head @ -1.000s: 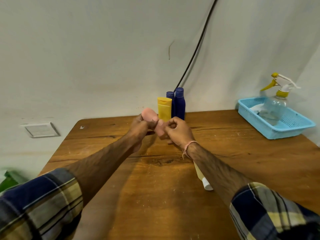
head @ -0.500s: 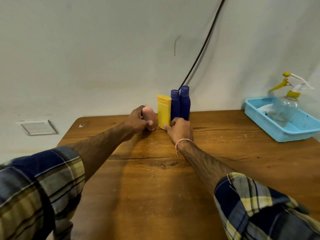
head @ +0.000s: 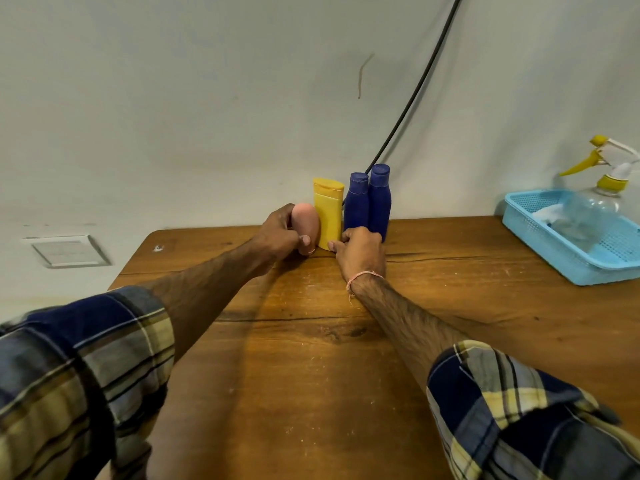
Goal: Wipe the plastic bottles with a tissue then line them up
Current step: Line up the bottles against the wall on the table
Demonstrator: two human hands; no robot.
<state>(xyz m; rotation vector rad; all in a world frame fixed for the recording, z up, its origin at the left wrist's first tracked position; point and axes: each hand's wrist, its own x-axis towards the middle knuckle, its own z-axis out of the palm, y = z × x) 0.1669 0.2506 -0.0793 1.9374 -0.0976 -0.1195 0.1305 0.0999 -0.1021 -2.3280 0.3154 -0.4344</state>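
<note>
A row of bottles stands at the table's back edge against the wall: a yellow bottle (head: 327,216) and two dark blue bottles (head: 356,202) (head: 380,199). My left hand (head: 277,233) grips a pink bottle (head: 305,225), which stands upright on the table and touches the yellow bottle's left side. My right hand (head: 360,252) rests on the table with curled fingers against the bases of the blue bottles, its thumb at the foot of the yellow one. Whatever the right palm may hold is hidden; no tissue shows in it.
A light blue basket (head: 540,251) sits at the table's right edge with a clear spray bottle (head: 595,209) and something white inside. A black cable (head: 415,95) runs down the wall behind the bottles. A white tile (head: 65,251) lies beyond the left edge.
Both hands moved forward from mid-table to the back row. The pink bottle, held up between the hands before, now stands on the table beside the yellow bottle.
</note>
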